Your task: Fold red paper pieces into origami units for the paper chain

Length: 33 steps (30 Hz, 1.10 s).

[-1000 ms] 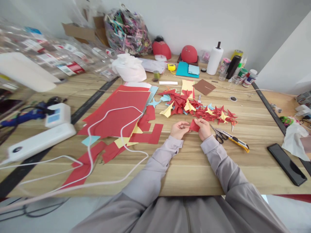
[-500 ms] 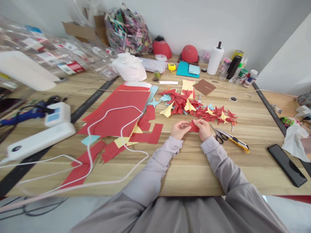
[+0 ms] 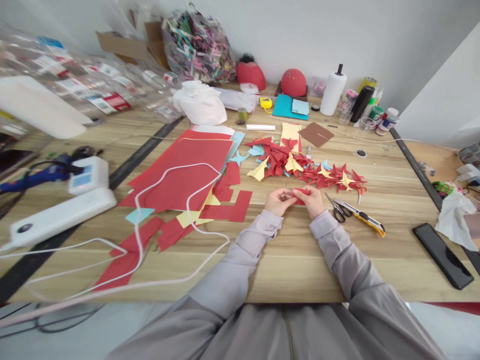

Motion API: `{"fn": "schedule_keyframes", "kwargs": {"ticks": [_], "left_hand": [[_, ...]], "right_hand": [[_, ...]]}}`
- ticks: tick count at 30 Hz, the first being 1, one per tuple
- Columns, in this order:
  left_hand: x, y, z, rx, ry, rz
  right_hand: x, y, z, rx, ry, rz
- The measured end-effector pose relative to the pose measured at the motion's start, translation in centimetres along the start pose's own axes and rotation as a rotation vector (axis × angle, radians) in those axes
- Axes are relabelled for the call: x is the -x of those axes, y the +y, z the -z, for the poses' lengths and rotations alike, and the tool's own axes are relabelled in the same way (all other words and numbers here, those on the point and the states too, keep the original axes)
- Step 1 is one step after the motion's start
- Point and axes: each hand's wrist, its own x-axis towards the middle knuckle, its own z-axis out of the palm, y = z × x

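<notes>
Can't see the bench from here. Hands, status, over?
Left hand, right hand: both pinching small red paper. Folded paper pile just beyond. Cutter off right, hands unobstructed.

Pale walls (image 3: 285, 35) stand at twelve o'clock and two o'clock, behind a wood-grain tabletop (image 3: 300, 270) with dark strips.

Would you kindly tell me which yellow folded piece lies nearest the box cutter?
The rightmost yellow piece, near the orange-handled scissors; the other yellow folded pieces lie farther left.

The left hand (image 3: 279, 202) and right hand (image 3: 312, 202) have drawn together, hiding more of the small red paper (image 3: 299, 202).
</notes>
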Motion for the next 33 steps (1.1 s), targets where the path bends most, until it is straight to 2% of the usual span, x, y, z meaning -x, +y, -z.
{"fn": "schedule_keyframes", "kwargs": {"ticks": [13, 18, 26, 33], "left_hand": [[0.11, 0.27, -0.04, -0.006, 0.022, 0.023], [0.16, 0.57, -0.1, 0.002, 0.045, 0.041], [0.06, 0.14, -0.39, 0.059, 0.072, -0.011], [-0.25, -0.01, -0.26, 0.087, 0.113, 0.0]], "right_hand": [[-0.06, -0.43, -0.08, -0.04, 0.011, 0.032], [-0.14, -0.26, -0.11, -0.014, 0.057, -0.016], [0.03, -0.41, -0.19, 0.11, -0.042, 0.108], [-0.11, -0.23, -0.2, 0.042, -0.012, 0.038]]}}
